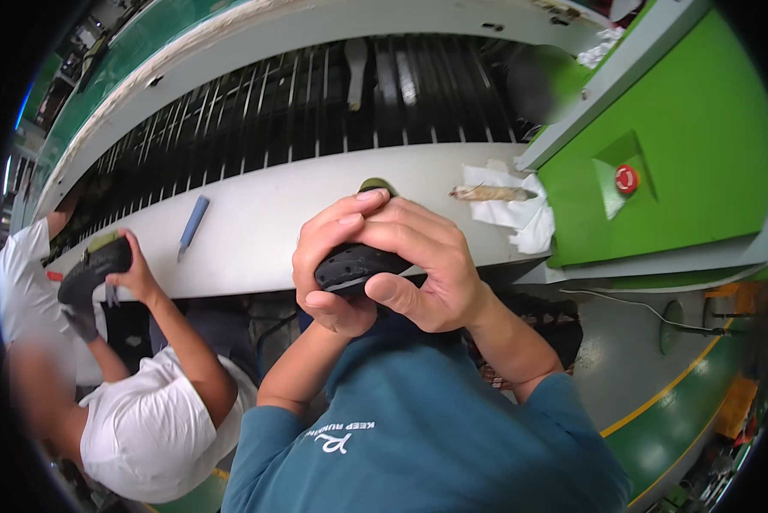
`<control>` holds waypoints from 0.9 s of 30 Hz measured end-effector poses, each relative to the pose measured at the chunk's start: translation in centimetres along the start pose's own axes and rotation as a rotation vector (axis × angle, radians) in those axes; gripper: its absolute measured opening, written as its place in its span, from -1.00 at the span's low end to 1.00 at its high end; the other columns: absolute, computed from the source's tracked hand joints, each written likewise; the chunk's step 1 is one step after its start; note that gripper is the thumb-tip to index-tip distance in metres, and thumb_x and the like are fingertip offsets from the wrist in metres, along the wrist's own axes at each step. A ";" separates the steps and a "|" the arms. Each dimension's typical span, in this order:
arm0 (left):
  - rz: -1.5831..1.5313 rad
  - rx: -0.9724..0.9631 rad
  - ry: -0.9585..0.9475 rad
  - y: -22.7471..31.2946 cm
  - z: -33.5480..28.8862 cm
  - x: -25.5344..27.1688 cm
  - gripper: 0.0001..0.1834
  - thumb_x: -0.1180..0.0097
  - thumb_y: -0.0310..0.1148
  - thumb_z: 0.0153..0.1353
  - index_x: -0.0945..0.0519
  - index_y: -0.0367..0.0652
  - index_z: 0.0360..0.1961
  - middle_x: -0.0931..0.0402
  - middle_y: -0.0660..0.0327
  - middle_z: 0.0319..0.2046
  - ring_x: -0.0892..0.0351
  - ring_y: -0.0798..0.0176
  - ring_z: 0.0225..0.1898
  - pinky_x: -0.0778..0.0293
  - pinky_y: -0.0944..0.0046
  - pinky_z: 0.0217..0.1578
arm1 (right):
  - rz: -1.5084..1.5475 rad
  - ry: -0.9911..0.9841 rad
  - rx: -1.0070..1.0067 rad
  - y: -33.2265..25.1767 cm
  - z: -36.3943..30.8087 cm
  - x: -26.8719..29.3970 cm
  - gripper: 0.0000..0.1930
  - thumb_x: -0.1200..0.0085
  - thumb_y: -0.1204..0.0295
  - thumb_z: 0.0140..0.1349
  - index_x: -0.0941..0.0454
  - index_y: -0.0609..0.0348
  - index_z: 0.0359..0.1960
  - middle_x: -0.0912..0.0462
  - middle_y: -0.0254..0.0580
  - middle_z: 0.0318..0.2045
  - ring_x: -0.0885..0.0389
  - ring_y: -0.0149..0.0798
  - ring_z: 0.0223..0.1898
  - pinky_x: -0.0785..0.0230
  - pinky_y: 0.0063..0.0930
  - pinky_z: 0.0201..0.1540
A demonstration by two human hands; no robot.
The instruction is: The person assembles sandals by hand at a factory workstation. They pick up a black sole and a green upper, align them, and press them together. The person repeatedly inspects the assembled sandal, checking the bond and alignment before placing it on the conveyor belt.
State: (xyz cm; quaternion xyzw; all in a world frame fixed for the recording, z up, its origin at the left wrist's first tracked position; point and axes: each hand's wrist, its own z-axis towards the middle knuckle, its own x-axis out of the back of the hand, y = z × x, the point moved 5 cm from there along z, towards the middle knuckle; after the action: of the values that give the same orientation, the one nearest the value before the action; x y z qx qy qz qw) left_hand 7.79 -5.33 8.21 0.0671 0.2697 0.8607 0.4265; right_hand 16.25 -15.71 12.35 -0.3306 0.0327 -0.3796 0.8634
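Both my hands are wrapped round a black shoe [347, 267] with small holes in its surface, held over the near edge of the white ledge. A green shoe last [376, 185] shows past my fingertips at its far end. My left hand [322, 248] grips the shoe's left side with curled fingers. Across the top lies my right hand [440, 261], its fingers overlapping the left ones and its thumb on the near end. Much of the shoe is hidden under my palms.
A blue-handled tool [194, 224] lies on the white ledge [268, 205] to the left. On the right, a worn brush-like stick [493, 194] rests on white cloth [534, 222]. Beyond are conveyor rods [320, 94] and a green machine panel [700, 162] with a red button [626, 179]. A co-worker [157, 419] at left holds another black shoe [95, 272].
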 end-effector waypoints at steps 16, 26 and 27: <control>0.021 0.048 0.102 0.2 -1.8 2.9 -0.19 0.60 0.30 0.69 -0.34 -0.26 0.31 -0.54 -0.26 0.20 -0.68 -0.24 0.20 -0.59 -0.22 0.30 | 0.013 -0.117 0.034 1.0 0.9 -3.4 -0.59 -0.42 0.14 0.32 -0.73 0.28 -0.07 -0.76 -0.02 -0.21 -0.74 0.09 -0.21 -0.56 -0.15 -0.11; 0.083 0.001 0.019 1.5 -1.3 1.7 -0.29 0.25 0.21 0.65 -0.37 -0.33 0.26 -0.55 -0.30 0.15 -0.70 -0.25 0.14 -0.63 -0.24 0.25 | 0.047 -0.145 0.034 0.6 0.2 -1.8 -0.61 -0.45 0.20 0.22 -0.72 0.27 -0.11 -0.73 -0.04 -0.28 -0.72 0.06 -0.26 -0.54 -0.15 -0.17; 0.092 -0.014 0.012 1.8 -1.5 1.4 -0.31 0.19 0.20 0.63 -0.38 -0.34 0.25 -0.55 -0.30 0.14 -0.71 -0.25 0.13 -0.63 -0.24 0.24 | 0.056 -0.150 0.042 0.4 0.1 -1.5 -0.61 -0.44 0.20 0.21 -0.72 0.27 -0.11 -0.73 -0.04 -0.28 -0.72 0.06 -0.27 -0.54 -0.15 -0.18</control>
State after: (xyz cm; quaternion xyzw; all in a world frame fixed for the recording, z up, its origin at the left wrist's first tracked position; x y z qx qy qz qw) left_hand 5.11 -5.72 7.74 0.0711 0.2628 0.8817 0.3854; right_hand 15.46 -14.46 11.91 -0.3389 -0.0308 -0.3303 0.8804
